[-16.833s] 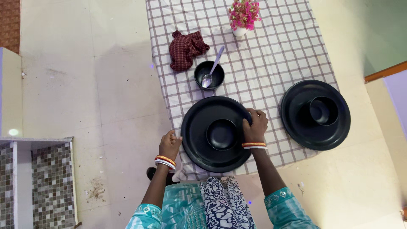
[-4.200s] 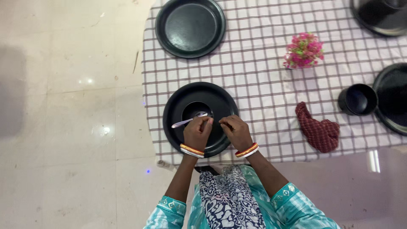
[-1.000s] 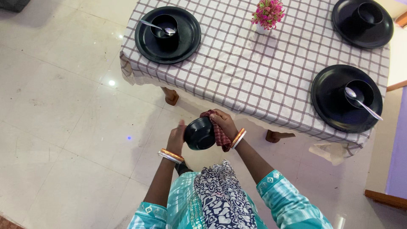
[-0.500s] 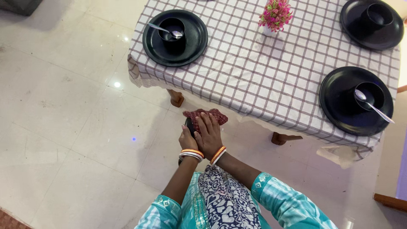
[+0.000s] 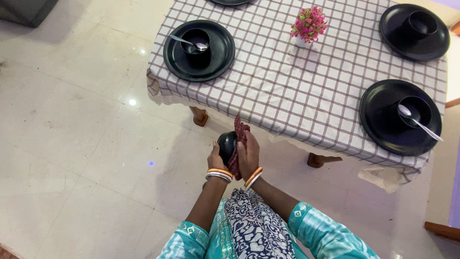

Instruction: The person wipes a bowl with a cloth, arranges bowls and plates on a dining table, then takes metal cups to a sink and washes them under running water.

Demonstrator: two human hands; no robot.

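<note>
Head view: left hand grips the black bowl; right hand presses the red cloth; better rub firmly, bowl steady.

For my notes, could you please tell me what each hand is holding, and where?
Left hand cups the black bowl's outer side; right hand presses a dark red cloth against it.

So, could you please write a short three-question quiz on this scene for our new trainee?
1. True or false: the left hand holds the small black bowl.
2. What does the right hand press against that bowl?
A. a spoon
B. a dark red cloth
C. a plate
3. How many bowls on the checked tablecloth have a spoon in them?

Key: 1 true; 2 B; 3 two.
</note>
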